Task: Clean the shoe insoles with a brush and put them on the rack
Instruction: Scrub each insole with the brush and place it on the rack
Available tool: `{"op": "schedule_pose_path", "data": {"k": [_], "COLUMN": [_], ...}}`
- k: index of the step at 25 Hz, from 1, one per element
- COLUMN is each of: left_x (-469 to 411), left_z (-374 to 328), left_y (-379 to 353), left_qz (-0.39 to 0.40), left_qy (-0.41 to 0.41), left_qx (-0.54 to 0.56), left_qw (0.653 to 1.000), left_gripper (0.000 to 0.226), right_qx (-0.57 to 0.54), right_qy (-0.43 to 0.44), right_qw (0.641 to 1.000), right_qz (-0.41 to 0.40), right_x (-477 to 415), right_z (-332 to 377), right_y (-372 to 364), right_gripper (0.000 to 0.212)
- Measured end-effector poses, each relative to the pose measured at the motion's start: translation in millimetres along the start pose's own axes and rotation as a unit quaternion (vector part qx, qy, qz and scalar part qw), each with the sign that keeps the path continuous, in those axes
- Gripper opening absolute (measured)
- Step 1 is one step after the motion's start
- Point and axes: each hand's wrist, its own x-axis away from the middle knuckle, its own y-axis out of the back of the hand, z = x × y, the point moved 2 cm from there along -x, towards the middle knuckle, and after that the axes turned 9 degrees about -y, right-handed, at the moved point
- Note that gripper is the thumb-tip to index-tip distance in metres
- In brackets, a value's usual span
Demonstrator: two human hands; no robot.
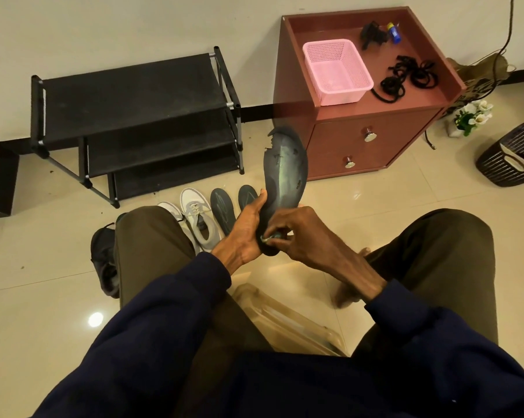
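My left hand (246, 227) grips the heel end of a worn dark insole (285, 170), which stands upright with its torn toe pointing up. Against the insole's lower part, my right hand (300, 233) grips a small brush (269, 237); only a light tip of it shows between the fingers. Two more dark insoles (223, 210) (247, 197) lie on the floor beyond my hands. The black three-tier shoe rack (134, 116) stands against the wall at the left with bare shelves.
A pair of grey-white sneakers (196, 220) lies beside the floor insoles, and a black shoe (104, 260) sits by my left knee. A red-brown cabinet (375, 131) holds a pink basket (336, 70) and black laces (408, 76). A dark woven basket (511, 155) is at the right.
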Motion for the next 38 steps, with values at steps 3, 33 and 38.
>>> {"op": "schedule_pose_path", "data": {"k": [3,33,38], "left_x": [2,-1,-1], "left_z": [-3,0,-3], "left_y": [-5,0,-1], "left_qz": [0.025,0.003,0.021], "left_qy": [0.0,-0.002,-0.008], "left_qx": [0.01,-0.013,0.01], "left_qw": [1.0,1.0,1.0], "left_gripper": [0.05,0.046,0.05], "right_qx": [0.071,0.023,0.049], "right_qy": [-0.046,-0.038,-0.052], "right_qw": [0.99,0.997,0.997], "right_qz": [-0.111,-0.061,-0.021], "right_x": [-15,-7,-10], "right_z": [-20,-14,-21], "right_y": [13,2,8], "right_gripper": [0.014,0.015,0.02]}}
